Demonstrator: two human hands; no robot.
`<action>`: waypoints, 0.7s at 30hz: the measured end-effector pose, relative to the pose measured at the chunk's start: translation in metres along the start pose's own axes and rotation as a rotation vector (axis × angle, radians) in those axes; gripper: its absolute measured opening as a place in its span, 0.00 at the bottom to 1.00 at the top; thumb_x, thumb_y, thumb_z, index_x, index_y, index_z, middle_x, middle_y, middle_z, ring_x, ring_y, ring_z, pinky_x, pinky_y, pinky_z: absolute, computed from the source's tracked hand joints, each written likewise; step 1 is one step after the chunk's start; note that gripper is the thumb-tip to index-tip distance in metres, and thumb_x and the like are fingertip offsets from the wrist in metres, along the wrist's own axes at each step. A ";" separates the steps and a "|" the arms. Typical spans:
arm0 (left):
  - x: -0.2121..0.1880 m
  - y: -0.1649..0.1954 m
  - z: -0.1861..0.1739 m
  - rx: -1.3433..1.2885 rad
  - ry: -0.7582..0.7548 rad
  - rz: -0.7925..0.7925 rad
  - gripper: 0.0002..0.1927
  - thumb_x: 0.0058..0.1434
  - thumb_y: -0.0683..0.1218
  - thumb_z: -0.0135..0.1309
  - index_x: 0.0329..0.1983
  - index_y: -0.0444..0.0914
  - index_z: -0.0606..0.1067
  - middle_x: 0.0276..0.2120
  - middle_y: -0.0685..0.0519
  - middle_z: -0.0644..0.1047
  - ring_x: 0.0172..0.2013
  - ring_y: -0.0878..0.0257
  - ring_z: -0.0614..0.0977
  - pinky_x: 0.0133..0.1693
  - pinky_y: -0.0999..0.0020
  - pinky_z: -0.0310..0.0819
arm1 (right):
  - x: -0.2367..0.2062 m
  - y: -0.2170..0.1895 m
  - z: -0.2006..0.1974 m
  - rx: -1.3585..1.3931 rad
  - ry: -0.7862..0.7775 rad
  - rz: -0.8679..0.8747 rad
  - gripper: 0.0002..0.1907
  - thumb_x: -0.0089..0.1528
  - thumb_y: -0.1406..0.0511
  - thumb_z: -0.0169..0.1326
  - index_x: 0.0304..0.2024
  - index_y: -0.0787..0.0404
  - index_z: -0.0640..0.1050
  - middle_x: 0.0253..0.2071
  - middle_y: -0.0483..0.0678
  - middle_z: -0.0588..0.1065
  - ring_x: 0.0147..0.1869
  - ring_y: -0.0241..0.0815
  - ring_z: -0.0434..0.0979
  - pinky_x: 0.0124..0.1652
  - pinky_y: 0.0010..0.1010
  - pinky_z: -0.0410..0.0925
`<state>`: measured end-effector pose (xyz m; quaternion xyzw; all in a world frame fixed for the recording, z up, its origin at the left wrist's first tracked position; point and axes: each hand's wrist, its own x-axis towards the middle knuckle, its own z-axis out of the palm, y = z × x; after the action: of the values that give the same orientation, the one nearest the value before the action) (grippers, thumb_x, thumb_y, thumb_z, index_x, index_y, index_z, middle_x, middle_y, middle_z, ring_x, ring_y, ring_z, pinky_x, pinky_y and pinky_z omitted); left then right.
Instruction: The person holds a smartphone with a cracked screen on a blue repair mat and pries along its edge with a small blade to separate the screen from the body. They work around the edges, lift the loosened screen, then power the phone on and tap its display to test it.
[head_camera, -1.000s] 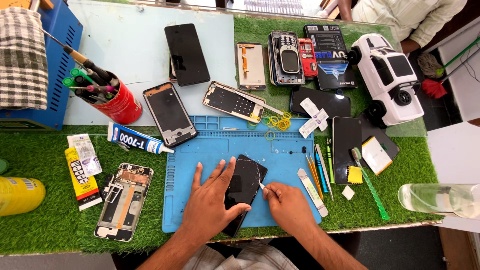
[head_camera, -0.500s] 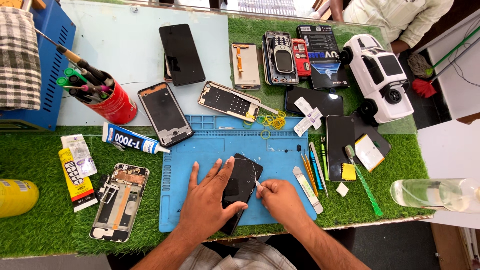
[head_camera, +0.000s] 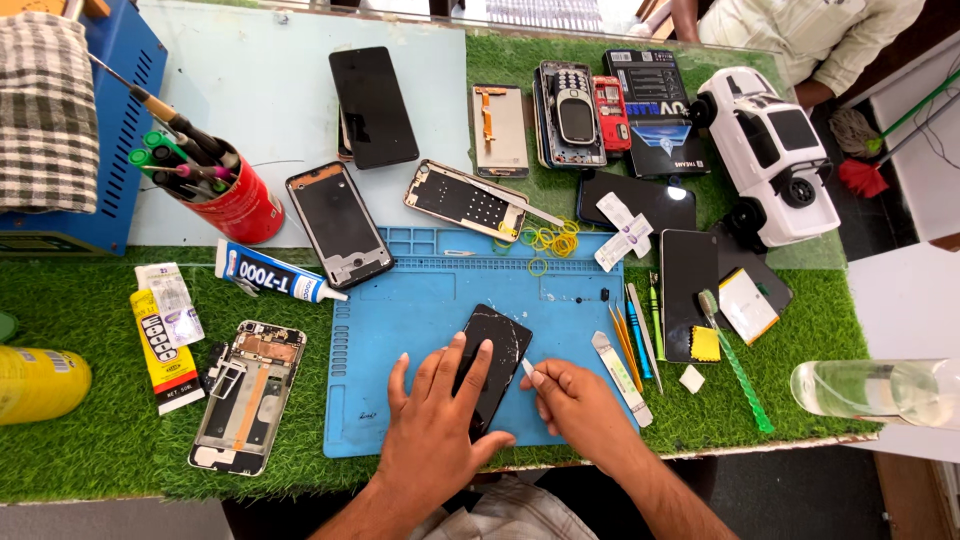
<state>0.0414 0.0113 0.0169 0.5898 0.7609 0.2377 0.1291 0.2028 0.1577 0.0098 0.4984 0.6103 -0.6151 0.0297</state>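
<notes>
A black phone with a cracked glass face (head_camera: 497, 352) lies on the blue work mat (head_camera: 420, 300) near the front edge. My left hand (head_camera: 435, 420) lies flat on its lower half, fingers spread, pressing it down. My right hand (head_camera: 580, 410) is beside the phone's right edge and pinches a small thin pry tool (head_camera: 527, 368) whose tip touches that edge.
Around the mat on green turf lie an opened phone body (head_camera: 245, 395), a phone frame (head_camera: 340, 225), a glue tube (head_camera: 275, 275), yellow rubber bands (head_camera: 550, 240), pry tools (head_camera: 630, 345), a toothbrush (head_camera: 735, 370), a red tool cup (head_camera: 225, 195), a white toy car (head_camera: 775, 155), a clear bottle (head_camera: 880, 390). Another person sits beyond the table (head_camera: 810, 35).
The view has shifted slightly. My left hand has slid lower on the phone, leaving more of the cracked top bare. My right hand stays at the phone's right edge with the tool.
</notes>
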 end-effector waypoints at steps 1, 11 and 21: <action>-0.002 0.001 0.003 0.022 0.024 0.005 0.56 0.46 0.64 0.67 0.71 0.36 0.57 0.69 0.39 0.62 0.64 0.45 0.67 0.62 0.34 0.43 | -0.001 0.001 0.002 -0.005 0.012 -0.008 0.14 0.69 0.60 0.48 0.39 0.62 0.81 0.20 0.41 0.70 0.21 0.31 0.67 0.24 0.25 0.64; 0.000 -0.006 0.014 -0.182 0.159 -0.076 0.38 0.49 0.52 0.66 0.62 0.33 0.72 0.65 0.35 0.68 0.60 0.44 0.71 0.64 0.43 0.54 | 0.001 0.003 0.009 0.016 0.084 -0.104 0.14 0.69 0.62 0.49 0.38 0.64 0.81 0.20 0.44 0.72 0.22 0.32 0.69 0.24 0.27 0.65; 0.008 0.010 0.018 -0.344 0.145 -0.278 0.44 0.54 0.53 0.65 0.71 0.37 0.61 0.70 0.38 0.61 0.65 0.45 0.65 0.63 0.45 0.50 | 0.010 0.007 0.033 0.593 0.086 -0.208 0.16 0.70 0.62 0.46 0.39 0.67 0.79 0.37 0.47 0.81 0.43 0.37 0.81 0.47 0.30 0.74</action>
<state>0.0559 0.0246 0.0075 0.4299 0.7905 0.3854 0.2043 0.1830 0.1354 -0.0095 0.4456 0.4529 -0.7443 -0.2058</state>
